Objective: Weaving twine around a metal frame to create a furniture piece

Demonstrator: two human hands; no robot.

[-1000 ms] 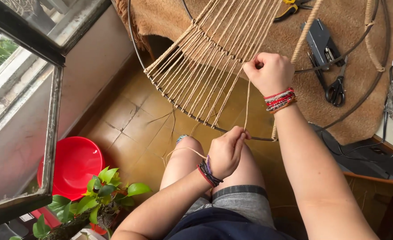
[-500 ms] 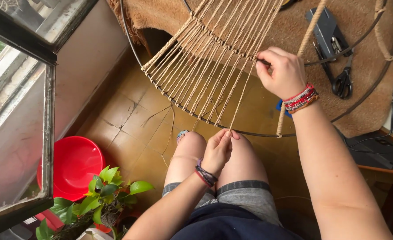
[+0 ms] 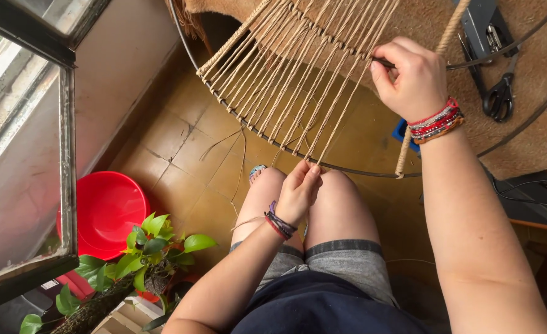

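Observation:
A round metal hoop frame [image 3: 348,168] strung with several tan cords [image 3: 286,80] hangs in front of my knees. My right hand [image 3: 409,77], with red bead bracelets on the wrist, pinches a cord at an inner metal ring near the top right. My left hand [image 3: 299,192], wearing dark bracelets, grips the lower end of a cord just below the hoop's bottom edge, above my knees. Loose cord ends [image 3: 239,154] dangle from the hoop towards the floor.
Black scissors [image 3: 501,93] and a dark tool [image 3: 481,25] lie on a brown mat [image 3: 533,74] at upper right. A red basin [image 3: 109,210] and a leafy potted plant [image 3: 143,253] stand at lower left beside an open window frame [image 3: 66,154]. The floor is brown tile [image 3: 180,148].
My right hand has risen to the inner ring. My left hand has moved to the hoop's bottom edge, still on the cord. The view has tilted down.

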